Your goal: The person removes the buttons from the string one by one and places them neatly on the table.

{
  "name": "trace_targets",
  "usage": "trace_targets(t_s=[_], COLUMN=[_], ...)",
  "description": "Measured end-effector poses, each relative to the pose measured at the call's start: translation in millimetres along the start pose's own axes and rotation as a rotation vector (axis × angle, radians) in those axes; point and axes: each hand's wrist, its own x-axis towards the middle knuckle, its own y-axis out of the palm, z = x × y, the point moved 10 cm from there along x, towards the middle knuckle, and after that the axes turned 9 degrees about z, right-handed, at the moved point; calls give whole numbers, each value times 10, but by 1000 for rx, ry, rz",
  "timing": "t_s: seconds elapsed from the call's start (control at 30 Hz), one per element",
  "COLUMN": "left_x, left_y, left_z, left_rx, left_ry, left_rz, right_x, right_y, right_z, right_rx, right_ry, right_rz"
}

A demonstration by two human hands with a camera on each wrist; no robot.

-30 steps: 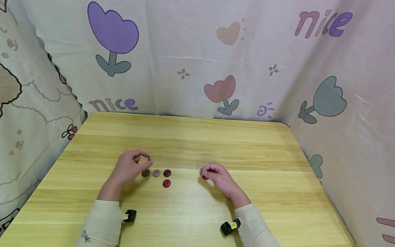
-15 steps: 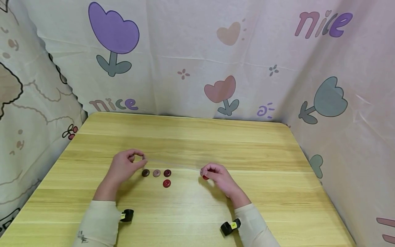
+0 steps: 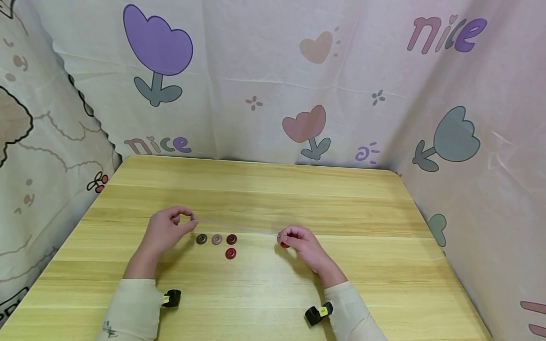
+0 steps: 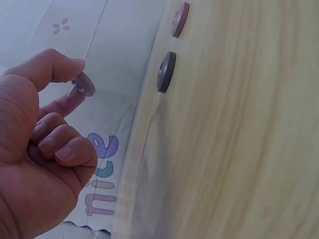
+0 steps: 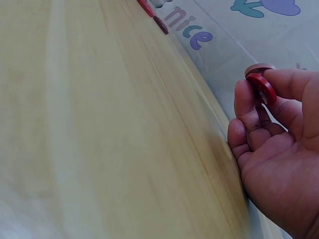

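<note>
Wood table [image 3: 273,199]: left hand [image 3: 166,229] pinched grey button [image 4: 86,84], right hand [image 3: 304,244] pinched red button [image 5: 267,87], thread [image 3: 234,226] stretched between; pulling too hard could've slipped the grip.

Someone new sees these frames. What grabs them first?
Likely the big purple tulip printed on the backdrop, upper left in the head view. Then the left hand pinching a greyish button and the right hand holding a red button and a paler one, a thin pale thread stretched between the hands. On the wooden table, nearer the left hand, lie four buttons.
</note>
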Motion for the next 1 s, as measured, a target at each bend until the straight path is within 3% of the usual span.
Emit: trace_targets(t_s=[0.33, 1.0], left_x=[-70, -156], left_y=[-108, 298], left_z=[27, -86], left_rx=[9, -45], left_ry=[4, 46], left_rz=[-35, 213], right_x=[-9, -16], right_y=[10, 11], right_z=[7, 14], right_rx=[8, 13], right_ry=[3, -7], right_rz=[7, 0])
